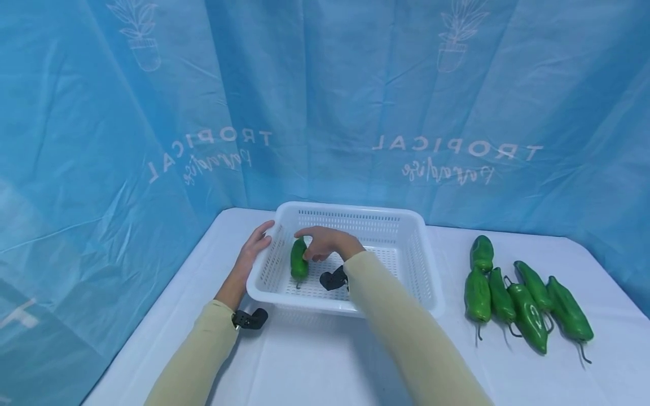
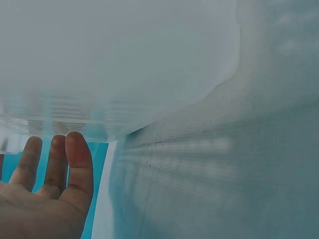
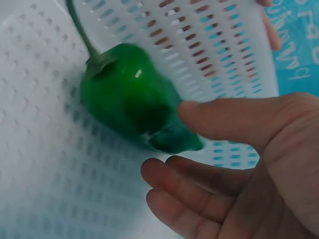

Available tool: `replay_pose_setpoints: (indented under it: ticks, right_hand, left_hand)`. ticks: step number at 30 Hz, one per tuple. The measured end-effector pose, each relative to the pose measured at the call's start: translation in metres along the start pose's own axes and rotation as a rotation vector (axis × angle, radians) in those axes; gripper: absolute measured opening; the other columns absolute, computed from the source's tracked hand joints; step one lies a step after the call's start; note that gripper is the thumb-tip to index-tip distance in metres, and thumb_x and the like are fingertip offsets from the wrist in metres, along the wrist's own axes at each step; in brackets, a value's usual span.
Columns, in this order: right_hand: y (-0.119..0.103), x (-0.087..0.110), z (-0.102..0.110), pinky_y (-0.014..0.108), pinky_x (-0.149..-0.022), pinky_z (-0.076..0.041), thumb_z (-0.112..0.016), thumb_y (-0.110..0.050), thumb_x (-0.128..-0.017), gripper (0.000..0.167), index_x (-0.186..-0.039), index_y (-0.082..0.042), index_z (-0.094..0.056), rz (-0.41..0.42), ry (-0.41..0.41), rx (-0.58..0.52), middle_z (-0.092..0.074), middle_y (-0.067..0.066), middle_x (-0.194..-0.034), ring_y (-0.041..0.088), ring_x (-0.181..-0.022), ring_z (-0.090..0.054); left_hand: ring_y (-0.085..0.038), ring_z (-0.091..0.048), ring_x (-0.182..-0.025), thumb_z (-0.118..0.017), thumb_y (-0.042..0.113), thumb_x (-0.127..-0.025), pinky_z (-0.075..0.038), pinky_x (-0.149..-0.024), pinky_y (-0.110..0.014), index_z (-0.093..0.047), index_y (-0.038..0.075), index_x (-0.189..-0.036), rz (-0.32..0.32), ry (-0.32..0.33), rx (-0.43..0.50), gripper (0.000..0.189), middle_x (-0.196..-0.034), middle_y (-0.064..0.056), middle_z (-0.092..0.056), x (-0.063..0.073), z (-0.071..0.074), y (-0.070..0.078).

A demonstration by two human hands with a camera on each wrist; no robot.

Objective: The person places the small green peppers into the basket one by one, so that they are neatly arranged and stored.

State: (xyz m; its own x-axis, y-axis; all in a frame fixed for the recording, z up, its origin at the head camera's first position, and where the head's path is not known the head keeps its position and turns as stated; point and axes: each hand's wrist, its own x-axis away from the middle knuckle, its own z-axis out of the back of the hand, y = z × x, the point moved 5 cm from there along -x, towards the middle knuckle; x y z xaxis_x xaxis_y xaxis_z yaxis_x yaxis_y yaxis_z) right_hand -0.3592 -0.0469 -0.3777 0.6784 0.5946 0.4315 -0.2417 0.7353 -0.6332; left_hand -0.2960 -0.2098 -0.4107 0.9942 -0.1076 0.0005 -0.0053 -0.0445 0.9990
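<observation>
A green pepper (image 1: 299, 262) lies in the left part of a white slotted plastic basket (image 1: 406, 270). My right hand (image 1: 322, 242) reaches into the basket over it. Seen from the right wrist, the thumb (image 3: 224, 117) comes up against the pepper (image 3: 129, 94) near its tapered end, while the fingers (image 3: 184, 189) are spread apart from it, lower down. My left hand (image 1: 254, 248) is at the basket's left outer wall, fingers extended along it. In the left wrist view those fingertips (image 2: 77, 149) meet the slotted wall from outside.
On the white table (image 1: 315, 366), to the right of the basket, several green peppers (image 1: 528, 316) lie in a loose cluster with their stems on. A blue printed curtain (image 1: 330, 113) hangs behind the table and along its sides.
</observation>
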Motion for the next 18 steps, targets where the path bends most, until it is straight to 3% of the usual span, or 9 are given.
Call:
replay_pose_setpoints:
  ticks: [9,18]
  right_hand:
    - [-0.009,0.040,0.033,0.048,-0.106,-0.048,-0.059,-0.021,-0.099,0.062,-0.155,-0.023,-0.033,0.036,-0.032,0.072,-0.056,0.015,-0.144,0.033,-0.126,-0.059]
    - [-0.016,0.109,0.060,0.049,-0.112,-0.041,-0.058,-0.027,-0.100,0.061,-0.155,-0.026,-0.033,0.129,0.013,0.378,-0.048,0.010,-0.151,0.027,-0.140,-0.047]
  left_hand:
    - [-0.033,-0.041,-0.142,-0.035,0.036,-0.107,-0.048,-0.107,-0.039,-0.021,0.031,-0.157,0.002,0.017,-0.024,0.052,-0.161,-0.003,-0.031,-0.001,-0.002,0.000]
    - [-0.033,-0.044,-0.141,-0.033,0.038,-0.107,-0.053,-0.098,-0.029,-0.020,0.033,-0.157,-0.002,0.013,-0.055,0.051,-0.160,-0.005,-0.032,0.002,0.000,0.002]
